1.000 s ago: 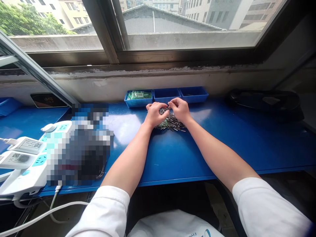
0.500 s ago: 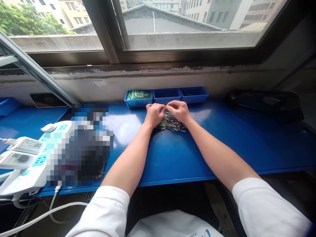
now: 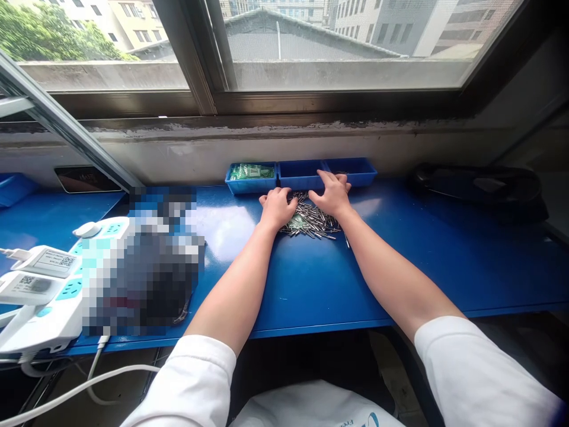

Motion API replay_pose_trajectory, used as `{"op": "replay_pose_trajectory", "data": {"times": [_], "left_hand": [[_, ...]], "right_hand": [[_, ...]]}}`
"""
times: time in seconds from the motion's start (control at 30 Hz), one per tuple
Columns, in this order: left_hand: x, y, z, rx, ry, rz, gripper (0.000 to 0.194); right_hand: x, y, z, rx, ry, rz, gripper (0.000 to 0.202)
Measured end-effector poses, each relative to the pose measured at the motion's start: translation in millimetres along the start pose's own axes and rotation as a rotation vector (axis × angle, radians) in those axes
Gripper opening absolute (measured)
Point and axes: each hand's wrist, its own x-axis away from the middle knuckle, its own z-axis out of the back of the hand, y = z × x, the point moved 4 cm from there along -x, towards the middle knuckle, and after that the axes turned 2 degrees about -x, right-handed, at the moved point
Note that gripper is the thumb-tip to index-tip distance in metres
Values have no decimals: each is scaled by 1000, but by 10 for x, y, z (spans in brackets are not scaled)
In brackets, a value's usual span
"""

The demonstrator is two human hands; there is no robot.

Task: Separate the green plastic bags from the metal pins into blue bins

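Observation:
A pile of thin metal pins [image 3: 313, 222] lies on the blue table, with something pale green among them. At the pile's left edge rests my left hand [image 3: 278, 207], its fingers apart and nothing visible in it. My right hand [image 3: 332, 194] is over the right back part of the pile, fingers spread, in front of the blue bins. Behind the hands, three blue bins stand in a row: the left bin [image 3: 252, 188] holds green packets, the middle bin [image 3: 302, 182] shows no contents, and the right bin [image 3: 362, 178] is partly covered by my right hand.
On the left are a white power strip [image 3: 57, 314] with plugs and cables, and a pixelated area. A metal frame bar [image 3: 84, 127] slants down to the table [image 3: 311, 296]. A dark bag [image 3: 480, 190] lies at the back right, below the window.
My hands have moved apart and their fingers have opened. The right hand has shifted right and up towards the bins. More of the pin pile shows between them.

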Motion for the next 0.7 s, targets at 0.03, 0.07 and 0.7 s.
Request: {"op": "replay_pose_trajectory", "data": {"times": [0.03,0.07,0.7], "left_hand": [[1,2,-4,-4,-1,-2,36],[1,4,-9,-7,0,-4,35],[-10,13,-20,21,-8,-45,27]], "right_hand": [[0,1,-20,25,-12,8,67],[1,2,-36,46,-21,15,66],[101,-64,-59,-86,-143,168,30]]}}
